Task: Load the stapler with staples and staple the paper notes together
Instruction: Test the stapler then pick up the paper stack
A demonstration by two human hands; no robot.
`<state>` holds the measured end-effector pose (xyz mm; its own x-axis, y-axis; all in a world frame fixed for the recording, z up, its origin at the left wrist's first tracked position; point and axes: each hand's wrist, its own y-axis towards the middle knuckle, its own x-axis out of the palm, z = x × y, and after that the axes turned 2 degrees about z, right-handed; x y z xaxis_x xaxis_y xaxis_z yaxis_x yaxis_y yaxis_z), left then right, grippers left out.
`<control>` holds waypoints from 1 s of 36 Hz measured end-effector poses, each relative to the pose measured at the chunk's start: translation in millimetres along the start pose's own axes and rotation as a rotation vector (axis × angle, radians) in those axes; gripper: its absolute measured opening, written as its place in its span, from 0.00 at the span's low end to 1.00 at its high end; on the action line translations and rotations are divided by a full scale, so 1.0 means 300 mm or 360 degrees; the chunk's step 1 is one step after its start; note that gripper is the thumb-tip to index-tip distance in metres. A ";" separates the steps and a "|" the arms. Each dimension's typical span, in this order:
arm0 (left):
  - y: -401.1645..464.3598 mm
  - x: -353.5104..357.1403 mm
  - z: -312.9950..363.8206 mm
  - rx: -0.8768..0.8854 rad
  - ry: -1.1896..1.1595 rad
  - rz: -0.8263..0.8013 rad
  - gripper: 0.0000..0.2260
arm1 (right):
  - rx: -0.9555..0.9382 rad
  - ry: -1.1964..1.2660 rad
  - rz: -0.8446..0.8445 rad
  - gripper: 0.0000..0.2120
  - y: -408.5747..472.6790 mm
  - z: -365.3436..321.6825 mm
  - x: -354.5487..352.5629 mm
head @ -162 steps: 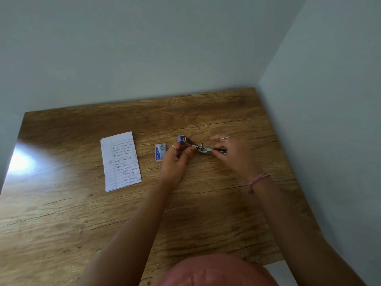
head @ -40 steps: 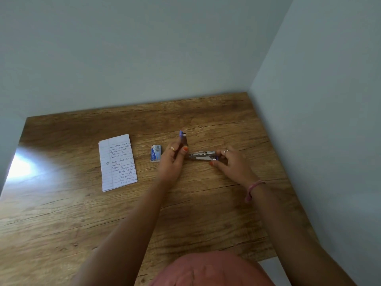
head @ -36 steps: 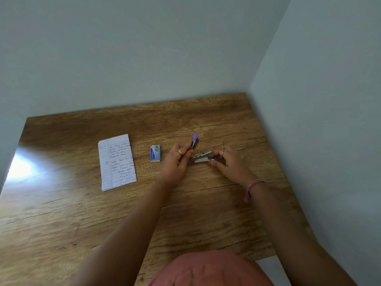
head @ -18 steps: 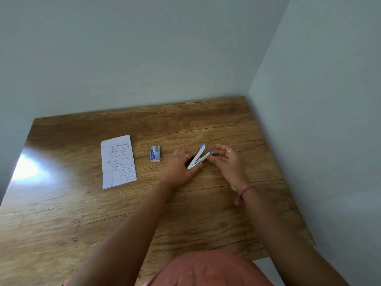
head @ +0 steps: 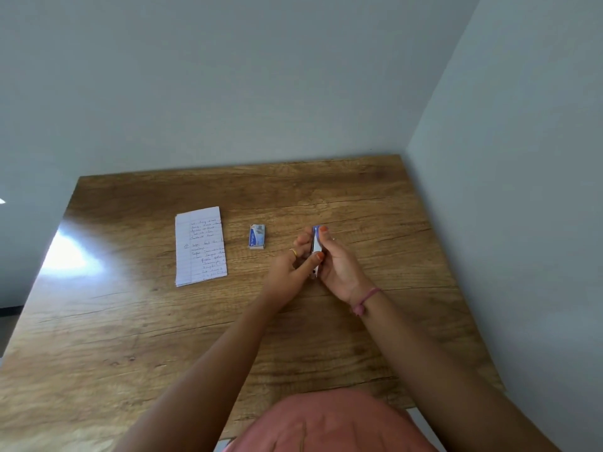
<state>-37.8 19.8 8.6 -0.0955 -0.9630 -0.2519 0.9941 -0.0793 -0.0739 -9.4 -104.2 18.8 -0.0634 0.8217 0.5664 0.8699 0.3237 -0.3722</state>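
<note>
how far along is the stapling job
Loading looks about done: the stapler appears folded shut, gripped by both the left hand and right hand. The staple box lies beside them. Left: the paper notes lie untouched, not yet stapled.

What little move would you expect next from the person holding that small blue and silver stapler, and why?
Probably carrying the small blue and silver stapler leftward to the lined handwritten paper notes. It looks folded shut between the left hand and right hand, while the notes lie untouched on the wooden table, beyond the little blue staple box.
</note>
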 end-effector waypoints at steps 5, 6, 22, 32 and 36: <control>0.008 0.012 -0.006 -0.0050 0.0118 0.0112 0.09 | 0.0019 -0.0029 0.0144 0.17 0.022 0.000 0.012; 0.008 0.013 -0.004 -0.0064 0.0120 0.0119 0.09 | 0.0019 -0.0029 0.0162 0.17 0.024 0.001 0.013; -0.014 -0.003 0.017 -0.0143 -0.0001 0.0122 0.09 | -0.0012 -0.0047 0.0282 0.14 0.029 0.018 0.068; -0.043 -0.030 0.011 -0.0141 -0.0033 0.0121 0.10 | -0.0087 -0.0089 0.0276 0.14 0.016 0.056 0.105; -0.050 -0.044 0.010 -0.0186 -0.0078 0.0104 0.11 | -0.0140 -0.0178 0.0315 0.15 0.019 0.070 0.115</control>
<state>-51.4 33.0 16.1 -0.0255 -0.9767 -0.2129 0.9851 0.0117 -0.1716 -16.9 -64.2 20.8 0.0626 0.9135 0.4020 0.9096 0.1135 -0.3996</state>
